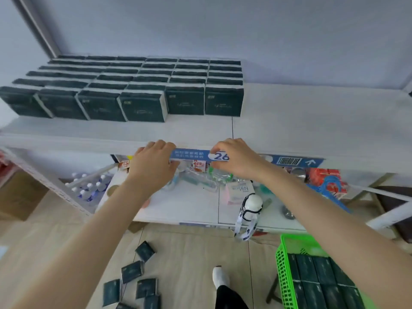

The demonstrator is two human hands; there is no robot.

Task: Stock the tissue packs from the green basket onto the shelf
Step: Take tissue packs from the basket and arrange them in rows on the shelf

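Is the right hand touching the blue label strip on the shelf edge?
Touching. Head view: the right hand pinches the blue label strip at its end by the 26.

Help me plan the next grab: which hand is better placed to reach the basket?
Right hand, probably: the basket stands at that side, under its arm. Left hand grips the label farther away.

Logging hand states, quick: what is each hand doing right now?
Left hand: grips the left end of the blue price label.
Right hand: pinches its right end, by the "26".
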